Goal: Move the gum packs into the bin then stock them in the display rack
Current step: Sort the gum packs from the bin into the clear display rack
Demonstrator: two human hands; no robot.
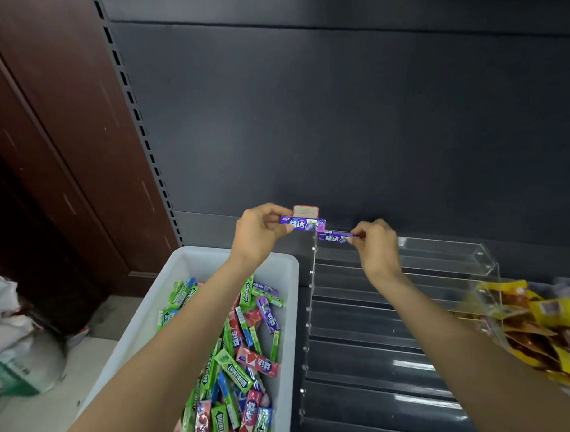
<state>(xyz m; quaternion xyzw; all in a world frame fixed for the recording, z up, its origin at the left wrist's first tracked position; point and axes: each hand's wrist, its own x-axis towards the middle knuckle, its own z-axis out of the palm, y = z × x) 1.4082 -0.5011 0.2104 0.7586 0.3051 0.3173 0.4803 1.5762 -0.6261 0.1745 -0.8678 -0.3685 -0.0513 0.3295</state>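
A dark grey shelf back panel (338, 117) fills the background, with a slotted upright (135, 117) along its left edge and a brown wooden wall (47, 111) beside it. In front of the panel stands a clear display rack (362, 342) with stepped rows; its rows look bare except at the top left corner.

To the left of the rack is a white bin (195, 267), holding a loose heap of gum packs (237, 356) in green, purple, red and blue. They lie crossed over each other in no order.

The left hand (261, 231) is raised above the far edge of the bin. Its fingers (272, 221) are curled and narrow, pinching the left end of a purple gum pack (305, 224), which is held level. Just behind this pack a small card tab with a red border (306, 211) shows; I cannot tell what it belongs to.

The right hand (377, 248) is over the top row of the rack. Its fingers (358, 235) are also narrow, pinching the right end of a second purple gum pack (334, 237). This pack is level at the top left corner of the rack, just below and right of the first one. Whether it touches the rack I cannot tell.

At the right, beside the rack, lies a heap of yellow and brown snack packets (539, 329). At the far left, on a pale floor (42, 418), are white bags (9, 322).
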